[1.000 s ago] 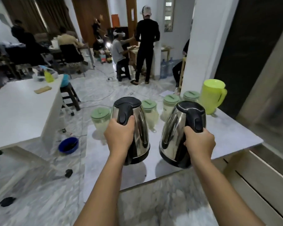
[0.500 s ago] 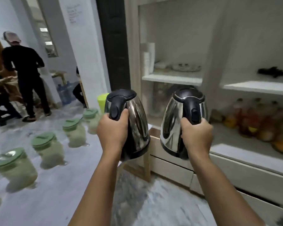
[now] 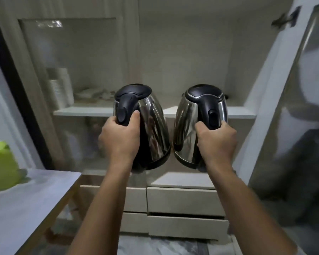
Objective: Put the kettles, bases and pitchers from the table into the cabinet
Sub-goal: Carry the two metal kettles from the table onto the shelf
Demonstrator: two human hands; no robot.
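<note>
Holding: two steel kettles in the air before the open cabinet (image 3: 173, 52), one in each hand
Left hand (image 3: 120, 140): fingers curled tight around the black plastic handle of the left kettle (image 3: 147, 126)
Right hand (image 3: 216, 140): wrapped fast around the black handle of the right kettle (image 3: 190, 124)
Kettle shape: cone-like bodies of polished, mirror-bright metal, wider at the foot, each capped by a domed black lid
Kettle position: side by side, bases nearly touching, both tilted slightly, level with the front edge of the white shelf (image 3: 81, 112)
Shelf: flat, matte white board; a stack of pale cups or plates at its left, too blurred to tell which
Drawers (image 3: 184, 201): plain cream fronts below the kettles
Pitcher (image 3: 2, 164): lime-green plastic, blurred, standing on the table (image 3: 26, 208) at far left
Table: smooth grey-white top with a wooden edge
Cabinet door (image 3: 302, 107): glossy, reflective panel swung open at right
</note>
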